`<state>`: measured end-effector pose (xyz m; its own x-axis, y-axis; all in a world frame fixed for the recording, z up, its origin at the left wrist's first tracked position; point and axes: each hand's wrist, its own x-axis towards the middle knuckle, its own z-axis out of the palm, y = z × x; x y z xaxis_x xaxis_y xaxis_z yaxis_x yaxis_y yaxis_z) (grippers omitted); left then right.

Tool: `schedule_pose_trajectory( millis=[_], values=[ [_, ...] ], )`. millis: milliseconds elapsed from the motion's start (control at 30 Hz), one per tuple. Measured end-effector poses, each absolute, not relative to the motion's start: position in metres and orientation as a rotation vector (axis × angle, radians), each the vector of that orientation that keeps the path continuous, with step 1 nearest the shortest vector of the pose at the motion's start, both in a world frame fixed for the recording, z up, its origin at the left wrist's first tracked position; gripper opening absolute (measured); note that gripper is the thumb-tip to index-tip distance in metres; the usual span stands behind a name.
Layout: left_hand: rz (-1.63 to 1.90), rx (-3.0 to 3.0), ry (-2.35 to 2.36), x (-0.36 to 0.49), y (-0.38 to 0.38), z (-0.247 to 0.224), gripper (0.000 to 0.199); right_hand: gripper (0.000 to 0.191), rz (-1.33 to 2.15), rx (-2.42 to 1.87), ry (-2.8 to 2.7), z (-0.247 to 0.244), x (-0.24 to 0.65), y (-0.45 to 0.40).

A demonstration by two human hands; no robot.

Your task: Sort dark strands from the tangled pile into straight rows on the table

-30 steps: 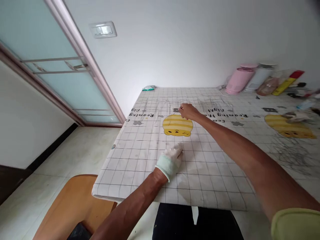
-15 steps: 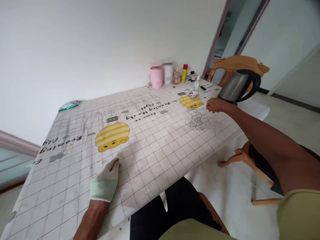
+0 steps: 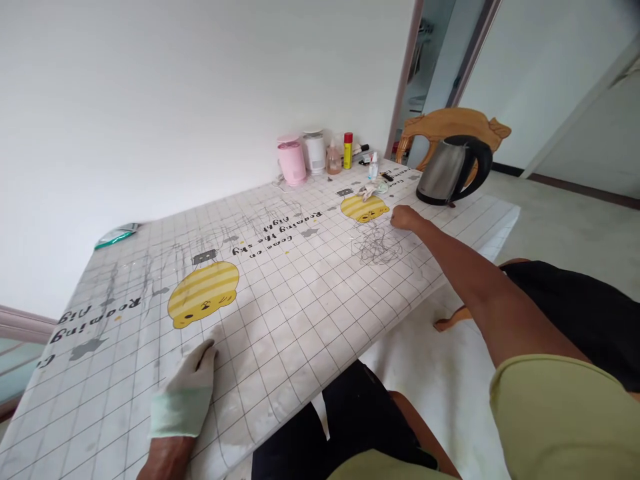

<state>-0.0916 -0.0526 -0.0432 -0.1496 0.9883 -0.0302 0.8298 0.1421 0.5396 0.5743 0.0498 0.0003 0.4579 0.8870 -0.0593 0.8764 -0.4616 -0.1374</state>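
My left hand [image 3: 187, 390], in a white and pale green glove, rests on the gridded tablecloth [image 3: 280, 300] near its front left edge. Its fingers are pressed together, and what they hold, if anything, is hidden. My bare right hand [image 3: 404, 219] is closed over the far right part of the table, beside a yellow printed bear balloon [image 3: 364, 208]. Nothing can be made out in its fingers. Just below that hand is a tangle of thin dark lines [image 3: 376, 244]. A crumpled whitish glove [image 3: 369, 191] lies on the printed balloon.
A steel kettle [image 3: 440, 172] stands right of my right hand, before a wooden chair [image 3: 457, 120]. Along the wall are a pink container [image 3: 291, 162], a white one [image 3: 315, 153] and several bottles. A green-edged packet [image 3: 117, 236] lies far left.
The view has turned to the right, so the table things appear farther left. My right arm now lies lower across the view. Both hands keep nearly the same places on the table.
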Motion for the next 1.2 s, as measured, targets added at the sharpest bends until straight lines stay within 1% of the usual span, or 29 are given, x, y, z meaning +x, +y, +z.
schedule_pose_trajectory(
  millis=[133, 300, 533, 633, 700, 867, 1033, 1200],
  values=[
    [0.57, 1.744, 2.056, -0.091, -0.053, -0.044, 0.051, 0.027, 0.142, -2.586, -1.637, 0.009, 0.58, 0.035],
    [0.575, 1.731, 2.038, -0.094, -0.05, -0.045, 0.048, 0.018, 0.009, -2.469, -1.654, 0.032, 0.587, 0.013],
    [0.625, 1.681, 2.053, -0.09, -0.053, -0.04, 0.043, 0.015, -0.235, -2.29, -1.601, 0.065, 0.563, 0.003],
    [0.704, 1.629, 2.035, -0.087, -0.057, -0.031, 0.037, 0.007, -0.271, -2.135, -1.593, 0.074, 0.533, 0.004],
    [0.777, 1.592, 1.991, -0.083, -0.058, -0.021, 0.036, 0.002, -0.236, -2.023, -1.631, 0.079, 0.504, 0.004],
    [0.968, 1.423, 1.769, -0.058, -0.054, 0.018, 0.039, 0.005, -0.122, -1.741, -1.827, 0.092, 0.416, 0.001],
    [1.114, 1.42, 1.474, -0.029, -0.039, 0.059, 0.041, 0.007, -0.026, -1.52, -1.976, 0.102, 0.332, -0.003],
    [1.168, 1.414, 1.159, -0.022, -0.009, 0.068, 0.045, 0.007, 0.156, -1.347, -2.103, 0.091, 0.271, 0.0]
  ],
)
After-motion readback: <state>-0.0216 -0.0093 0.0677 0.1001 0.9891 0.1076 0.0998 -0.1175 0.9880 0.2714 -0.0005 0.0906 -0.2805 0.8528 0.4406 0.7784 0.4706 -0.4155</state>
